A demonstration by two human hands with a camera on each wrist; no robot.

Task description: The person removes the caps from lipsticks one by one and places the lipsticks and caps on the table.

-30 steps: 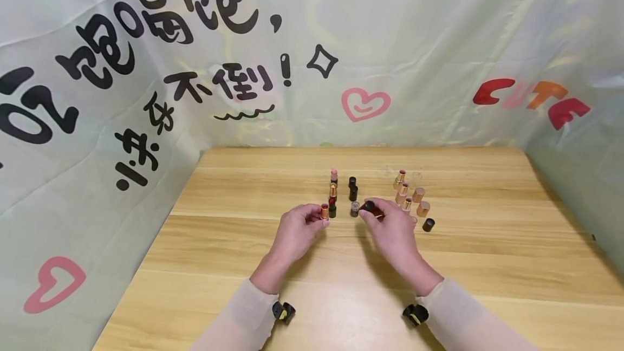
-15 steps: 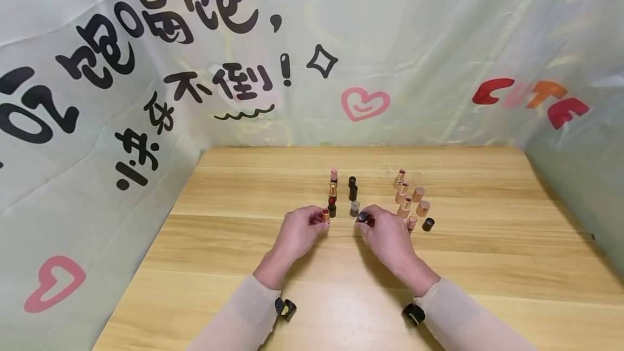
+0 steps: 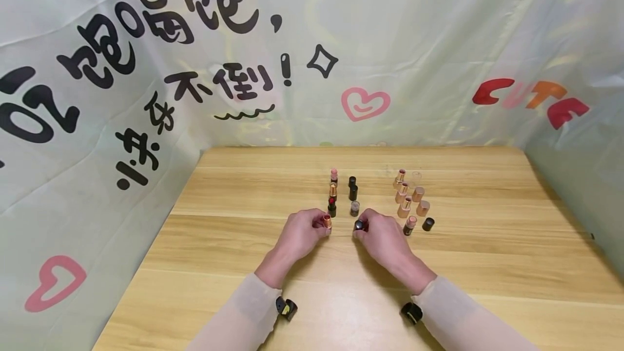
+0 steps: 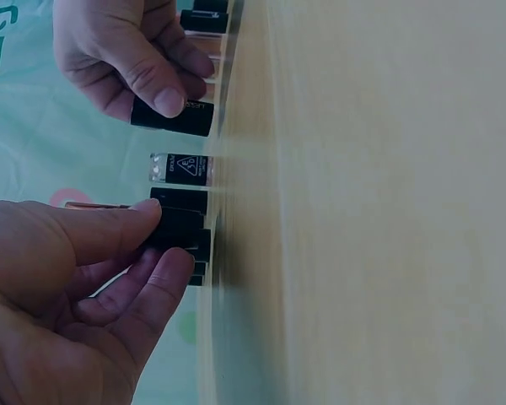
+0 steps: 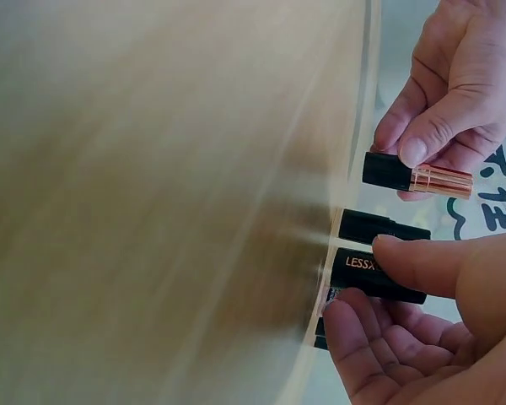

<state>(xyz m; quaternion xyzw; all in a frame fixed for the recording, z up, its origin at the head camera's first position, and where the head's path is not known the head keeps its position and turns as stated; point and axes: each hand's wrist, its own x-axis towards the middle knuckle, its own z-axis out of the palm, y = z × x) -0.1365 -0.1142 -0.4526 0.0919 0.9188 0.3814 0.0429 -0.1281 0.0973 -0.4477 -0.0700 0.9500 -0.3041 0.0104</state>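
My left hand (image 3: 299,234) pinches a lipstick (image 5: 438,180) with a black base and a rose-gold upper part, held upright near the table. My right hand (image 3: 387,237) pinches a black lipstick cap (image 5: 379,274) with gold lettering between thumb and fingers, low at the table surface. Just behind the left hand stand a red lipstick (image 3: 332,208), a gold-topped lipstick (image 3: 333,190) and a pink lipstick (image 3: 333,175) in a row. Behind the right hand a clear-topped cap (image 3: 355,209) and two black caps (image 3: 353,194) form a second row.
To the right of the right hand stand several rose-gold lipsticks (image 3: 404,208), a pink-tipped lipstick (image 3: 410,225), rose-gold caps (image 3: 423,209), a black cap (image 3: 428,225) and a faint clear cap (image 3: 416,178). Printed cloth (image 3: 312,118) hangs behind the wooden table (image 3: 234,264).
The right hand has brought the black cap left and toward the person, down to the table, uncovering the pink-tipped lipstick. The left hand has shifted slightly nearer the person with its lipstick.
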